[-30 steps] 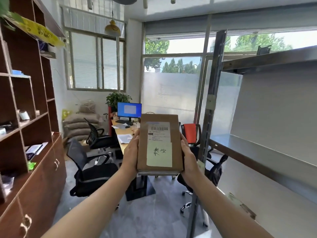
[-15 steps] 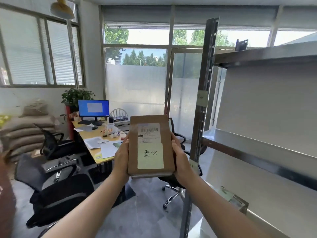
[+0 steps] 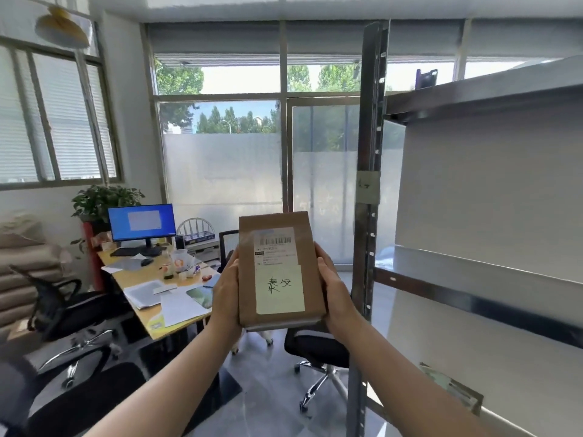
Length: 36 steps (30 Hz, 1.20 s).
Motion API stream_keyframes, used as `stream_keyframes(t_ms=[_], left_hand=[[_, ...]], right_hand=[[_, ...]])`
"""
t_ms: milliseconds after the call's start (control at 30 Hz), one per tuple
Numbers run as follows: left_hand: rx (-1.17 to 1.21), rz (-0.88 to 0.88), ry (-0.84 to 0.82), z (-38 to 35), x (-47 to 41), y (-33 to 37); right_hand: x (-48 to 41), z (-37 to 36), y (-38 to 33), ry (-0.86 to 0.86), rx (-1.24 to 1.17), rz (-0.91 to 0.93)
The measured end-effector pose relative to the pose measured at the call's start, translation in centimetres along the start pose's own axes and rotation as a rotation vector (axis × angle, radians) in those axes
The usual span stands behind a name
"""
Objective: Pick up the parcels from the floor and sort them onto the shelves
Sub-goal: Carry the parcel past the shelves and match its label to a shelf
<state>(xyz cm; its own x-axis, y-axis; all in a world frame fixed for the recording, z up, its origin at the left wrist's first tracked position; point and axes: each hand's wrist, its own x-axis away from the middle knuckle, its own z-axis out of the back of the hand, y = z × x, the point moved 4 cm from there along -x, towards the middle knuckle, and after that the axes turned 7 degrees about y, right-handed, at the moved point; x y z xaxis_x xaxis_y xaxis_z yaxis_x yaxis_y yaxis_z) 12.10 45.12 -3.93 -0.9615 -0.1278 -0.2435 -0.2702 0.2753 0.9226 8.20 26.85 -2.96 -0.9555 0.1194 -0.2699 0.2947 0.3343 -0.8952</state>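
Observation:
A flat brown cardboard parcel point(image 3: 277, 269) is held upright in front of me, at chest height. It carries a barcode label and a pale yellow note with handwritten characters. My left hand point(image 3: 226, 293) grips its left edge and my right hand point(image 3: 335, 290) grips its right edge. The metal shelving unit point(image 3: 473, 279) stands to the right, its middle shelf level with the parcel and bare. A small paper tag point(image 3: 368, 187) is stuck on the shelf's upright post point(image 3: 367, 216).
A desk point(image 3: 157, 291) with a monitor point(image 3: 142, 221), papers and small items stands left of centre. Black office chairs point(image 3: 63, 310) sit around it, one point(image 3: 318, 351) just below the parcel. Stacked sacks point(image 3: 22, 266) lie at the far left. Windows fill the back wall.
My view has turned to the right, so the wooden shelf on the left has left the frame and the metal shelving fills more of it. Both hands still hold the parcel the same way.

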Motion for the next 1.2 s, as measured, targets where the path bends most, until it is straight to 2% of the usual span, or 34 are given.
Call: stream_keyframes(t_ms=[233,567,900,1100,1200], left_hand=[[-0.057,0.012,-0.006,-1.5,-7.3,-2.9],[0.086,0.077,-0.110,-4.8,-13.3,-7.3],[0.199,0.168,-0.353,-9.5,-14.3,-9.0],[0.248,0.245,-0.396,-10.6,-15.4,-9.7],[0.263,0.269,-0.471,-10.4,-15.4,-9.3]], right_hand=[[-5.9,1.5,1.7,0.072,-0.030,0.015],[-9.5,4.2,2.5,0.231,0.055,0.052],[-7.3,5.5,0.9,0.474,0.146,0.150],[-5.8,3.4,-0.9,0.533,0.237,0.226],[-5.3,2.2,-0.8,0.573,0.256,0.236]])
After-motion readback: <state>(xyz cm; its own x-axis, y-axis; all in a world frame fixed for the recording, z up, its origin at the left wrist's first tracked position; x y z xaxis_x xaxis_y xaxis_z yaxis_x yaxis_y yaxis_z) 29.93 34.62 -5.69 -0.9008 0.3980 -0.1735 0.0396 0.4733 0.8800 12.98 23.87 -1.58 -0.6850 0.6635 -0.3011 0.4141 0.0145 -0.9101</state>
